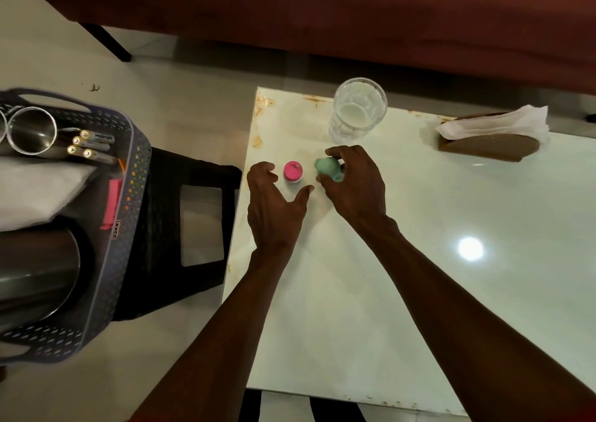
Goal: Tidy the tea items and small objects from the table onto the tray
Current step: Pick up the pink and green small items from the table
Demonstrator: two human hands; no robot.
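A small pot with a pink lid [293, 171] stands near the left edge of the white table [419, 276]. My left hand [274, 205] is spread around it, thumb and fingers on either side, not touching it. Just to the right, my right hand [354, 183] curls its fingers round a small pot with a green lid [328, 167]. The dark perforated tray [129, 196] sits to the left on a black stool [193, 221]. It holds a steel kettle [35, 270], a steel cup [30, 134], several batteries [92, 147] and a pink object [111, 205].
A clear drinking glass [358, 110] stands at the table's far left corner. A brown holder with white napkins [493, 134] sits at the far right. White cloth or paper [35, 192] lies in the tray. A dark red sofa [322, 12] runs behind the table.
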